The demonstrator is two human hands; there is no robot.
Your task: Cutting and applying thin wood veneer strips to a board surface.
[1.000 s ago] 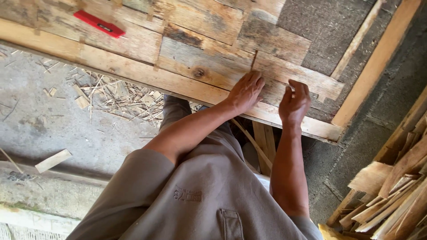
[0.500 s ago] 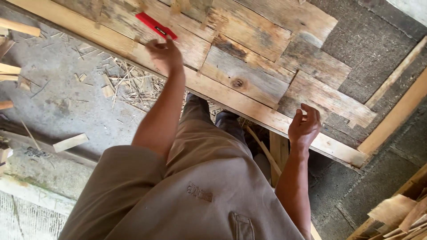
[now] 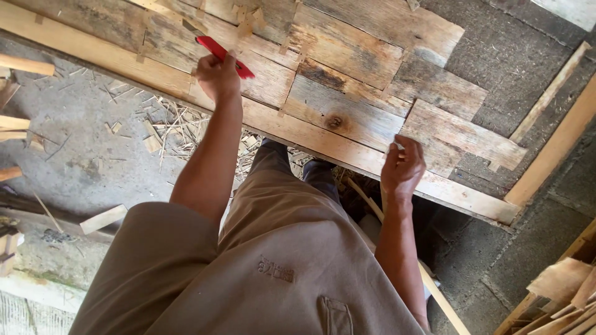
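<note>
Left hand (image 3: 217, 77) clenched around red utility knife (image 3: 225, 57) at eleven o'clock on plank panel (image 3: 347, 118); right hand (image 3: 402, 169) loosely curled at four o'clock edge; blade may slip, grip appearing partial.

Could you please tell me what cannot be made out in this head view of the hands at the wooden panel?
- Red tool: its near end is hidden inside the left hand; its kind is unclear.
- Right hand: a small pale thing at its fingers is too small to identify.
- Wooden panel: cut off by the top edge.
- The person's feet: hidden by their own body.
</note>
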